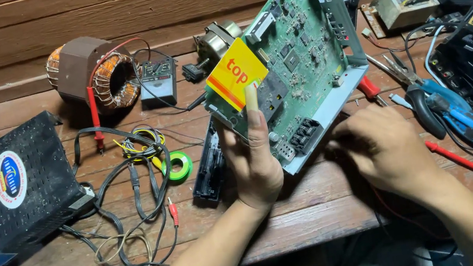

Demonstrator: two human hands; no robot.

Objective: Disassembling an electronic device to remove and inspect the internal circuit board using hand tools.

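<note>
Circuit board [299,47] tilts above left hand [257,161] grip; right hand [385,150] beside.

Tilted green circuit board [293,54], yellow card [235,75]

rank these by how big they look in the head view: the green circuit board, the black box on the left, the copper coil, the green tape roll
1. green circuit board, though it is held nearer the camera
2. black box
3. copper coil
4. green tape roll

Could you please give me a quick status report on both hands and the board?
Left hand grips tilted green circuit board and yellow card. Right hand at board's lower edge. Blue-handled pliers close by.
</note>
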